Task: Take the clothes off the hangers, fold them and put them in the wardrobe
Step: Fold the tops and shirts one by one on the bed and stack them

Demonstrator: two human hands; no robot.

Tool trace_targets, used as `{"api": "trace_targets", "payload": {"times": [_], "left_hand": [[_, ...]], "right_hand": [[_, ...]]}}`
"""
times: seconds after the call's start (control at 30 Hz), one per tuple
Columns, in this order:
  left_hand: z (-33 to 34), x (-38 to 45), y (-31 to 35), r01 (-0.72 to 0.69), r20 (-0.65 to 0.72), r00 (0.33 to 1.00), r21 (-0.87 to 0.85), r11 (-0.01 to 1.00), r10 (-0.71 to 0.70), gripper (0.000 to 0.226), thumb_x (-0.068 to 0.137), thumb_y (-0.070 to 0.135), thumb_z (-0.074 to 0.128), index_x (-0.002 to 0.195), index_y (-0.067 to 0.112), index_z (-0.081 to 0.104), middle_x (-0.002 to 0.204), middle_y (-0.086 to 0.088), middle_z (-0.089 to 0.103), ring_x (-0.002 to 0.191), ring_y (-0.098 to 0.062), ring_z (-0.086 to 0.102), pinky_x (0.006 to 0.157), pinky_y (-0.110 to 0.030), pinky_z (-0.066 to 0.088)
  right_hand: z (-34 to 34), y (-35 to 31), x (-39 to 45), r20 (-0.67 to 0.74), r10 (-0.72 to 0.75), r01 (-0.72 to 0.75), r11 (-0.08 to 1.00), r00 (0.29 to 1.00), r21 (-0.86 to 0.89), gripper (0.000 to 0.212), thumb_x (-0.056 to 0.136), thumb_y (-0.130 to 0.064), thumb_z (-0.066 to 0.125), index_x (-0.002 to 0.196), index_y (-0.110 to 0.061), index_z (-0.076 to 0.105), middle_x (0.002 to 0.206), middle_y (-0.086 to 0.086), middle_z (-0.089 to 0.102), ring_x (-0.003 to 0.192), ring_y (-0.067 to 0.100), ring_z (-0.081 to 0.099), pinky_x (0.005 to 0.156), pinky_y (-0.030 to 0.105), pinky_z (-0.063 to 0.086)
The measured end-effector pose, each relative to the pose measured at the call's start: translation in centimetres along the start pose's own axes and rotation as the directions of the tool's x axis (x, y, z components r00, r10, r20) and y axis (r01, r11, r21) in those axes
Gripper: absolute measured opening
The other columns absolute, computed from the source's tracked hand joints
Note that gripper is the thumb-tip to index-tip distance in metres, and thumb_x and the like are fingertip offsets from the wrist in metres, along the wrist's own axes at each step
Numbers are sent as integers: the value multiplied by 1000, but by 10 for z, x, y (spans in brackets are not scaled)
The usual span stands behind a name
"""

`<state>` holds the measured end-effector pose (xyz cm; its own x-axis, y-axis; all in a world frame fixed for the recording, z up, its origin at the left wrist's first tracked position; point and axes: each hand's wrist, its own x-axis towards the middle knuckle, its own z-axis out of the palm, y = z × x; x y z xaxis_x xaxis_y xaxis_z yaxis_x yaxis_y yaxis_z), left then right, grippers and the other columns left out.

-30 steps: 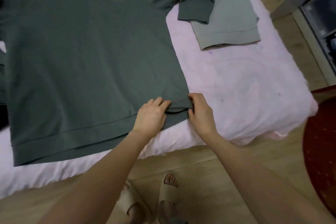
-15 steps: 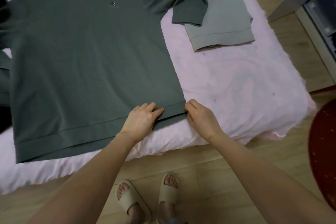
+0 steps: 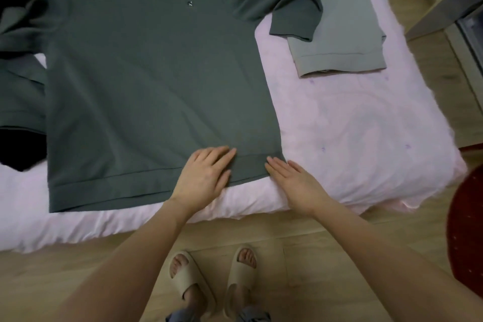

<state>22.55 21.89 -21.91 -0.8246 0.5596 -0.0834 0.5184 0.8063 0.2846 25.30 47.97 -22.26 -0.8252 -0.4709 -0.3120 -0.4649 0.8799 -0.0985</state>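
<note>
Both hands, earlier pinching the hem corner, now lie flat. Left hand [image 3: 206,174]: palm down on the hem band of the dark green sweatshirt [image 3: 156,81], fingers straight and close together, gripping nothing. Right hand [image 3: 292,180]: palm down at the hem's right corner, fingers straight and slightly spread, fingertips on the cloth edge, heel on the pink bedsheet [image 3: 366,138]. Sweatshirt: spread front-up on the bed, collar at the far edge, hem parallel to and near the near bed edge. Right sleeve [image 3: 287,0]: bent back, cuff overlapping the folded grey garment [image 3: 347,34]. Left sleeve: bunched at the left frame edge beside black cloth [image 3: 15,146]. Open sheet: broad patch right of the sweatshirt, below the grey garment. Wooden floor [image 3: 300,256]: runs along the near bed edge; beige slippers [image 3: 211,277] stand on it.
</note>
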Motion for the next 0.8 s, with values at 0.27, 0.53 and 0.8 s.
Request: {"api": "trace_targets", "payload": {"times": [0.27, 0.53, 0.8], "left_hand": [[-104, -52, -87, 503, -68, 856, -123, 855, -513, 25, 98, 35, 47, 98, 21, 68, 102, 0, 70, 96, -26, 65, 73, -35, 50], [-164, -107, -273, 835, -75, 351, -425, 348, -933, 58, 89, 40, 63, 131, 5, 44, 129, -18, 48, 116, -39, 50, 87, -48, 46], [-174, -106, -373, 624, 148, 436, -761, 180, -888, 13, 85, 21, 71, 79, 10, 69, 74, -2, 63, 78, -20, 61, 73, -25, 45]], "right_hand": [[-109, -88, 82, 158, 115, -132, 986, 981, 102, 20, 84, -8, 48, 95, -11, 65, 100, 9, 68, 95, 32, 64, 71, 33, 44], [-158, -248, 262, 51, -40, 16, 917, 998, 399, 36, 92, -30, 57, 125, -14, 54, 123, 7, 58, 116, 27, 53, 93, 35, 45], [-160, -384, 369, 55, 44, -66, 850, 998, 522, 30, 83, -25, 67, 108, -11, 58, 104, 8, 65, 98, 28, 58, 81, 38, 47]]}}
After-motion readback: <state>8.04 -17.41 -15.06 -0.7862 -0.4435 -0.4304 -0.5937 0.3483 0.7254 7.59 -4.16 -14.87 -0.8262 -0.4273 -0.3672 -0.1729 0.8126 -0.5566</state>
